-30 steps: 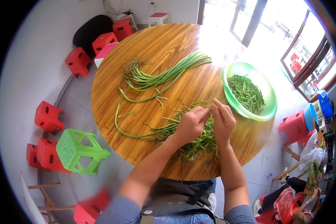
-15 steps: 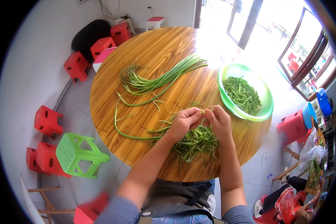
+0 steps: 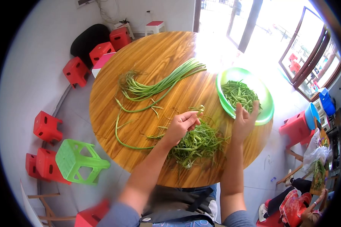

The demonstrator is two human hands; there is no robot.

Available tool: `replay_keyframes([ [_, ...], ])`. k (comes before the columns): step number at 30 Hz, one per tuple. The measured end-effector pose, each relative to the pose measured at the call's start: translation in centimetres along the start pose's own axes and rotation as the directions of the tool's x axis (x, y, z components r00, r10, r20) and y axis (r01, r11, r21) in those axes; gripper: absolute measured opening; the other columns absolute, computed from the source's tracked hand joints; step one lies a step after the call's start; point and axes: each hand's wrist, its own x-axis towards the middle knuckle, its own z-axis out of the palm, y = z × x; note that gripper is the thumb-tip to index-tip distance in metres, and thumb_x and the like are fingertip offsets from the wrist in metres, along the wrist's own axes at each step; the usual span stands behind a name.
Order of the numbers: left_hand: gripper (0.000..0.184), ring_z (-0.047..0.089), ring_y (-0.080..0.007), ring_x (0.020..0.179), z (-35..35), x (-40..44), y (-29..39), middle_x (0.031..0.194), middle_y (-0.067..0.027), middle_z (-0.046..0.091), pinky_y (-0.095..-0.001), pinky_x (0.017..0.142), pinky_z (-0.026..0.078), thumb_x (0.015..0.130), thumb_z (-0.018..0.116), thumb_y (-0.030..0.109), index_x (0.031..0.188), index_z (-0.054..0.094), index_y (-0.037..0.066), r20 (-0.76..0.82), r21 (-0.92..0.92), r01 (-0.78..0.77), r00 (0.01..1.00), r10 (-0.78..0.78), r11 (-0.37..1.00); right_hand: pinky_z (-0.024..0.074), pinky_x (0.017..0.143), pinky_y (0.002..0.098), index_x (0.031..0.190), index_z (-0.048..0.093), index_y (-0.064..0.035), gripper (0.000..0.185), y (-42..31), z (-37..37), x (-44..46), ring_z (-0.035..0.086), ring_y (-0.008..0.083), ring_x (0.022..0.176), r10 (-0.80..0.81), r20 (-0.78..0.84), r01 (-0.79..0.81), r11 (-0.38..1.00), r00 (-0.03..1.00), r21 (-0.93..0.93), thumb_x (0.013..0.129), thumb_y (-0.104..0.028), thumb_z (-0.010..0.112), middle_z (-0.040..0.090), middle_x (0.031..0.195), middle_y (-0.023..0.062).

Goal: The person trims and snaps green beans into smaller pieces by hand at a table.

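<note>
My left hand (image 3: pixel 181 128) is closed on a green stem, whose curled tip shows above the fingers. Under and beside it lies a loose pile of green trimmings (image 3: pixel 197 145) on the round wooden table (image 3: pixel 170 47). My right hand (image 3: pixel 245 120) has its fingers apart at the near rim of the green bowl (image 3: pixel 269 102), with nothing visible between them. Cut green pieces (image 3: pixel 240 94) lie in the bowl. A bundle of long green stems (image 3: pixel 159 83) with tangled ends rests farther back. One long stem (image 3: pixel 130 145) curves left of the pile.
Red stools (image 3: pixel 47 126) and a green stool (image 3: pixel 77 160) stand on the floor at the left. A white stool with a red top (image 3: pixel 154 27) is beyond the table. At the lower right, a person (image 3: pixel 293 206) sits near a plastic bag (image 3: pixel 315 153).
My hands have separated. The right one has moved right to the bowl and its fingers have opened, while the left has stayed above the pile with the stem. The view has shifted slightly.
</note>
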Motion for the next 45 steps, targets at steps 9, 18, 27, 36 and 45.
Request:
replay_keyframes([
  [9, 0.025, 0.053, -0.0086, 0.068, 0.7, -0.2, -0.2, 0.080, -0.0029, 0.059, -0.0209, 0.061, 0.044, 0.091, 0.050, 0.014, 0.109, 0.057, -0.003, -0.019, 0.397, -0.074, 0.996, 0.089, 0.915, 0.0409, 0.054, 0.0176, 0.088, 0.063, -0.0019, 0.010, -1.0, 0.3, -2.4, 0.053, 0.0075, 0.064, 0.495, 0.669, -0.584, 0.804, 0.555, -0.111, 0.083, -0.010, 0.063, 0.060, 0.080, 0.0017],
  [18, 0.019, 0.051, -0.0060, 0.064, 0.3, 0.0, 0.0, 0.076, -0.0014, 0.060, -0.0209, 0.059, 0.041, 0.090, 0.053, 0.016, 0.097, 0.061, 0.000, -0.228, -0.013, -0.042, 0.973, 0.038, 0.999, 0.0432, 0.058, 0.0213, 0.082, 0.063, 0.0000, 0.005, -0.7, 1.4, -4.8, 0.053, 0.0084, 0.067, -0.140, 0.730, 0.186, 0.982, 0.669, 0.018, 0.077, 0.000, 0.064, 0.059, 0.078, 0.0040],
  [27, 0.024, 0.053, -0.0119, 0.063, -3.5, 1.0, 0.6, 0.072, -0.0027, 0.059, -0.0250, 0.058, 0.043, 0.091, 0.050, 0.017, 0.111, 0.055, 0.005, -0.151, -0.575, -0.172, 0.983, 0.103, 0.800, 0.0434, 0.061, 0.0288, 0.073, 0.061, 0.0031, 0.013, -1.4, -0.8, -1.8, 0.053, 0.0153, 0.068, -0.296, 0.954, -0.762, 0.629, -0.052, 0.154, 0.075, -0.006, 0.069, 0.057, 0.071, 0.0079],
  [36, 0.018, 0.049, -0.0063, 0.065, -1.0, 0.0, 1.5, 0.078, -0.0023, 0.058, -0.0194, 0.059, 0.041, 0.088, 0.054, 0.007, 0.104, 0.056, -0.001, -0.180, -0.015, -0.149, 0.973, 0.144, 0.989, 0.0415, 0.058, 0.0187, 0.094, 0.064, -0.0008, 0.020, -1.4, -0.6, -2.0, 0.052, 0.0036, 0.069, 0.124, 0.957, 0.063, 0.987, 0.262, -0.145, 0.077, -0.010, 0.068, 0.056, 0.080, -0.0002],
  [45, 0.021, 0.045, -0.0027, 0.055, 1.4, -1.0, 1.5, 0.069, 0.0011, 0.059, -0.0195, 0.049, 0.037, 0.086, 0.058, 0.012, 0.104, 0.060, 0.002, -0.051, 0.477, -0.178, 0.972, 0.230, 0.861, 0.0423, 0.061, 0.0185, 0.101, 0.058, 0.0021, 0.021, -0.9, 0.4, -3.1, 0.052, 0.0058, 0.073, 0.129, 0.717, -0.274, 0.958, 0.685, 0.088, 0.081, 0.005, 0.058, 0.055, 0.084, 0.0016],
])
